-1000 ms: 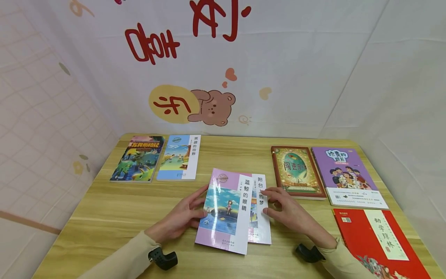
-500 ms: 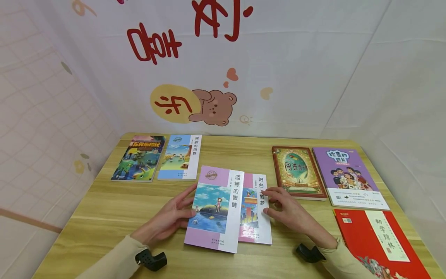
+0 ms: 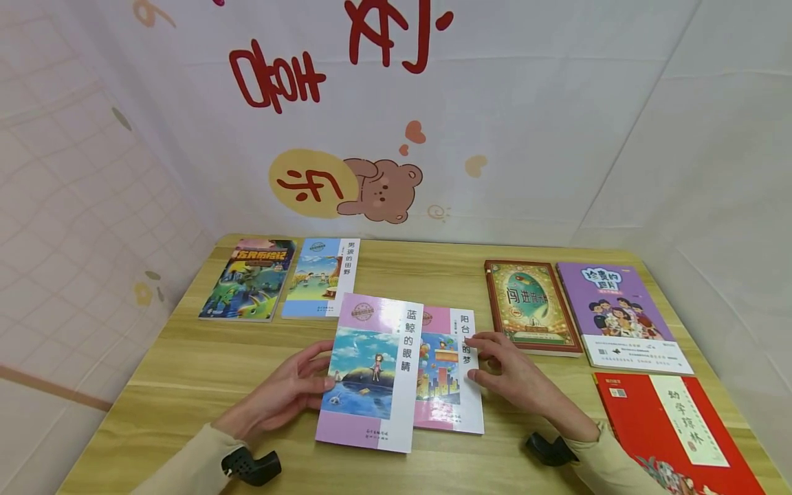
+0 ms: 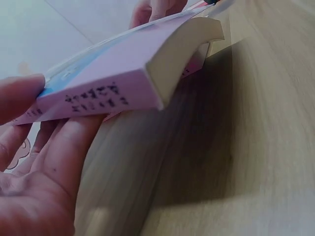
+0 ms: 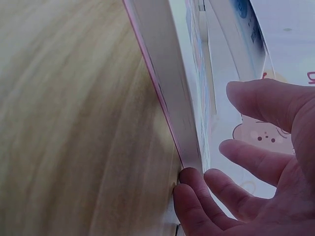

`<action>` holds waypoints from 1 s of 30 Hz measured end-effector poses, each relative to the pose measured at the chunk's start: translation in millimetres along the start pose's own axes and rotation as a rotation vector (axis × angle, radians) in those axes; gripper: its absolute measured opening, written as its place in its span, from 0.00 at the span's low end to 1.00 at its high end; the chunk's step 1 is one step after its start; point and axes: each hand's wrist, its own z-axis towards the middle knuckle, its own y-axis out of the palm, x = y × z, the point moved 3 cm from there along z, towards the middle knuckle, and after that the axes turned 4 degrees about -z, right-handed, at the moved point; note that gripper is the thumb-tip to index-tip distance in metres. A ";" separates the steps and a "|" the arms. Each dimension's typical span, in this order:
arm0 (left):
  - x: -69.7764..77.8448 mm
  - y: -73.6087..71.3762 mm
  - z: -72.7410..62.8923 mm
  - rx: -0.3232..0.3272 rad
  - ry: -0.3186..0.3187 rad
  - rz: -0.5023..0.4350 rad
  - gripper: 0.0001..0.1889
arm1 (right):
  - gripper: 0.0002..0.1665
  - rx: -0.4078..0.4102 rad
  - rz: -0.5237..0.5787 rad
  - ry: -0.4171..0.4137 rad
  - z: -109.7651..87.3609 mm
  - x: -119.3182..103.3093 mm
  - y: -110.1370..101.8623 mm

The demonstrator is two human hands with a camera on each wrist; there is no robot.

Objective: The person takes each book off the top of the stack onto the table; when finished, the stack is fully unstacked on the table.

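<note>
A purple book with a blue whale picture lies half over a pink book in the middle of the wooden table. My left hand grips the purple book's left edge. In the left wrist view the thumb of my left hand is on top of the purple book and the fingers are under it, with that edge raised off the table. My right hand rests its fingertips on the pink book's right edge; the right wrist view shows my right hand touching the pink book there.
A green cartoon book and a blue and white book lie at the back left. A red-framed book and a violet book lie at the back right, a red book at the front right. White backdrop sheets close in the table.
My left hand has drawn the purple book to the left, uncovering more of the pink book. My right hand has stayed on the pink book's edge.
</note>
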 end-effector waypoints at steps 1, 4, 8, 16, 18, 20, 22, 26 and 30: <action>0.5 -1.0 -1.8 -0.002 0.002 -0.006 0.40 | 0.30 -0.001 -0.001 -0.001 0.0 0.2 0.1; 1.4 -4.5 -6.7 -0.007 0.006 -0.021 0.38 | 0.30 0.000 -0.002 -0.006 -0.2 0.5 0.3; 1.7 -9.9 -13.5 -0.012 0.002 -0.036 0.37 | 0.30 0.001 -0.001 -0.012 -0.5 0.4 0.4; 4.4 -23.9 -30.1 -0.011 -0.007 -0.030 0.38 | 0.30 0.004 -0.010 -0.018 -0.7 0.0 0.3; 5.7 -28.3 -34.0 -0.018 -0.002 -0.024 0.37 | 0.29 0.004 -0.009 -0.020 -0.6 -0.2 0.4; 6.9 -33.2 -38.0 -0.030 0.003 -0.019 0.35 | 0.30 0.003 -0.008 -0.022 -0.5 -0.2 0.6; 7.9 -38.4 -41.9 -0.040 0.008 -0.013 0.34 | 0.29 0.006 -0.011 -0.024 -0.4 -0.2 0.6; 9.7 -49.2 -48.6 -0.043 0.005 -0.001 0.32 | 0.29 0.010 -0.011 -0.025 -0.1 0.1 0.5; 10.4 -59.4 -54.2 -0.036 0.001 -0.002 0.29 | 0.30 0.011 -0.007 -0.020 0.2 0.5 0.8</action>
